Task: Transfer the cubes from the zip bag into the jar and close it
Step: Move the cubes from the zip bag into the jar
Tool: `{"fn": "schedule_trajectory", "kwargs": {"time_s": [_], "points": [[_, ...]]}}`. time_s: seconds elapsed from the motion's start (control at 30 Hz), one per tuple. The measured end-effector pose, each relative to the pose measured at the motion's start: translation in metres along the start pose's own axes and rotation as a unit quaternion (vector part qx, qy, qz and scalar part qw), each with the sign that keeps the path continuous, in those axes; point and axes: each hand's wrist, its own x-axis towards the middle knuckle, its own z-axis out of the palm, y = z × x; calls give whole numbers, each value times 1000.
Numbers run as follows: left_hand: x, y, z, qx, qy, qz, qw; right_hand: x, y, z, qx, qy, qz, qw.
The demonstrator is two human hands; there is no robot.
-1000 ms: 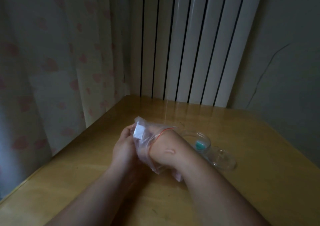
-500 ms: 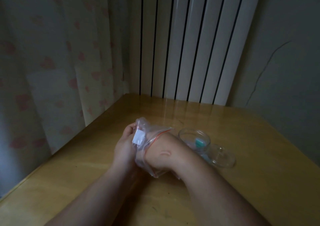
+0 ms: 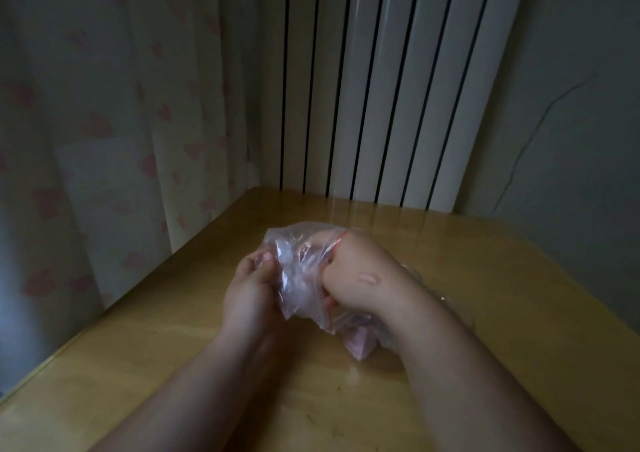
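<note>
Forearms: both bare, entering from the bottom edge and converging over the middle of the wooden table [image 3: 173,365].
Pink item: a pale pink shape [image 3: 360,346] lies low inside the clear plastic, just under the right wrist, close to the tabletop; blurred, cannot tell if it is one cube or several.
Left hand: left hand [image 3: 247,295] is curled around the near-left side of the zip bag [image 3: 298,278], thumb and fingertips pinching the film — closed on the plastic.
Right hand: right hand [image 3: 360,275] is pushed into the bag's mouth, knuckles and fingers hidden by the film; the red zip strip [image 3: 337,243] runs across the back of the hand and down past the wrist. Fingers look bunched inside, but whether they hold a cube cannot be told.
Zip bag: clear, crumpled, lifted off the table between the two hands, mouth facing right, lower corner sagging toward the wood.
Jar: only a faint clear glint [image 3: 440,295] shows just beyond the right wrist, on the table; mostly hidden by the arm, so open or closed cannot be told.
Table: yellow-brown wood, glossy, with the far edge meeting the wall.
Left background: pale curtain [image 3: 104,122] with pink heart prints.
Far background: white ribbed radiator [image 3: 381,87] — dark vertical gaps between its fins.
Right background: grey wall [image 3: 571,139] with a thin dark line running down it.
</note>
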Motion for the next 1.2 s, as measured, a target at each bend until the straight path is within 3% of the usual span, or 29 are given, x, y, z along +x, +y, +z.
{"fn": "schedule_trajectory", "kwargs": {"time_s": [0.23,0.4,0.83,1.07,1.2], "points": [[5,5,-2,-130,-4,-38,991,-8,25,-40,36,97,33,994],[5,6,-1,-139,30,-56,988,-8,31,-52,-9,164,60,985],[2,7,2,-148,46,-50,987,-5,43,-58,-92,184,116,972],[3,8,-2,-146,20,-56,987,-1,41,-47,-25,187,16,982],[2,9,-1,-123,18,-29,992,-5,25,-32,-3,107,-37,994]]}}
